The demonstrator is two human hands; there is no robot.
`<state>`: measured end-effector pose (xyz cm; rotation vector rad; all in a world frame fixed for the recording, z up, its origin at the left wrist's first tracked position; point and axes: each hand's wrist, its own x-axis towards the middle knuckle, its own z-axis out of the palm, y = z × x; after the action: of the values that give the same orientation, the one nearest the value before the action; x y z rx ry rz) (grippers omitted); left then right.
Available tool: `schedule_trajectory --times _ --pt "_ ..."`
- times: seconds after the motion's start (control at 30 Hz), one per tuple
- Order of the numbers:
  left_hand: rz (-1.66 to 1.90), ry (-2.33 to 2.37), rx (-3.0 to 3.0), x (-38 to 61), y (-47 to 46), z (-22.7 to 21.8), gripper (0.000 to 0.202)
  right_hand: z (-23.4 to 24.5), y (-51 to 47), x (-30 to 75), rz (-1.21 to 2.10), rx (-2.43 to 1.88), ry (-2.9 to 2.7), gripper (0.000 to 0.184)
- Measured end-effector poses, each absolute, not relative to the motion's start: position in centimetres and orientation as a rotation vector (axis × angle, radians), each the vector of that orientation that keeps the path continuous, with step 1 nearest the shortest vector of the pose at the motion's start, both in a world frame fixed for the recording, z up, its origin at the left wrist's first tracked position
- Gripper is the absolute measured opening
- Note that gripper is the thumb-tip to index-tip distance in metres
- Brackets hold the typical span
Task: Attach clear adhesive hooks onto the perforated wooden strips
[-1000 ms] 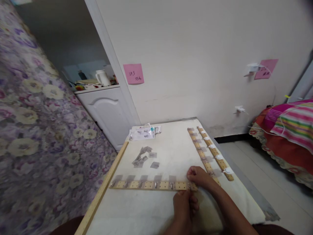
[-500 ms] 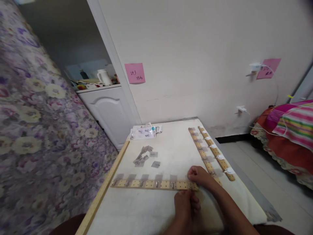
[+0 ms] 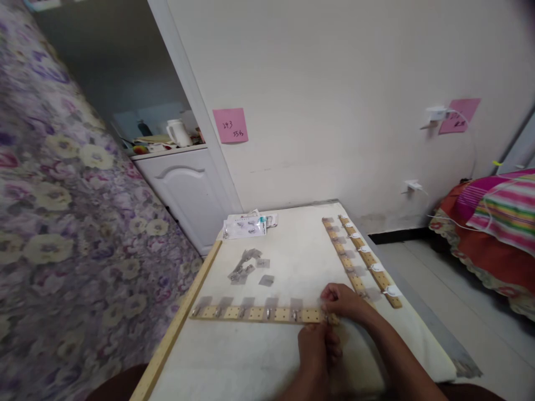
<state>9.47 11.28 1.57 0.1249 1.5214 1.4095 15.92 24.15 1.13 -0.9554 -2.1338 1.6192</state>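
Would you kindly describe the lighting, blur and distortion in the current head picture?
Head view: the alcove is dim; soft shadow darkens the tabletop near the right hand; the cabinet leans, likely lens distortion; the floral curtain looks smeared; details on the front wooden strip are soft.

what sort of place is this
Probably a home, perhaps a bedroom: red, frilled fabric bedding, a purple floral fabric curtain, and a white panelled cupboard.

the right hand [image 3: 343, 301] reaches farther forward than the left hand [image 3: 315, 344], both with fingers [image 3: 333, 344] bent.
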Motion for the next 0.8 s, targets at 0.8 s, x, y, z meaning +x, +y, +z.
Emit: schedule_trajectory --times 0.8 --pt "1.384 1.476 0.14 9.31 11.04 1.7 0.014 0.94 24.16 15.81 1.561 -1.002 -2.173 0.025"
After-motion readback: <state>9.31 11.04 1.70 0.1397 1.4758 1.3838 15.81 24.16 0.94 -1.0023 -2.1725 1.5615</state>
